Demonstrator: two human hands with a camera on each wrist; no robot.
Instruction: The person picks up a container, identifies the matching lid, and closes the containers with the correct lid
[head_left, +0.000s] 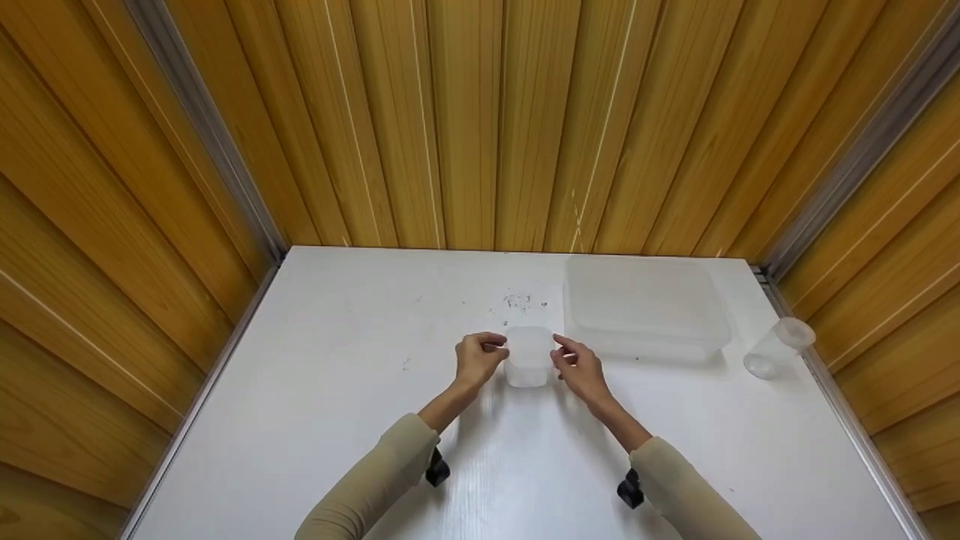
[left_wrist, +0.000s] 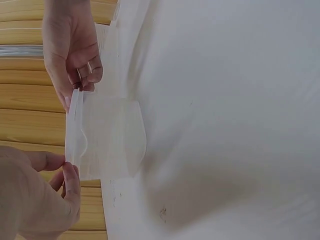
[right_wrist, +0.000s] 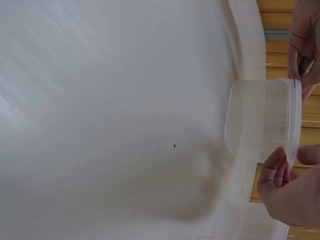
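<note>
On the white counter (head_left: 315,420), mid-way back, the left hand (head_left: 477,358) and right hand (head_left: 579,369) each pinch the rim of a small clear container (head_left: 527,356). Behind lie a large clear tub (head_left: 645,307) and a tipped cup (head_left: 776,349).

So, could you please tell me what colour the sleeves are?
The sleeves are beige, best seen in the head view.

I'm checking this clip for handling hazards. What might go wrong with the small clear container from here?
Both hands, the left hand and the right hand, pinch only the thin rim of the small translucent plastic container, so it might slip or tip. The large translucent plastic tub sits close behind on the white table; the right hand could bump it.
</note>
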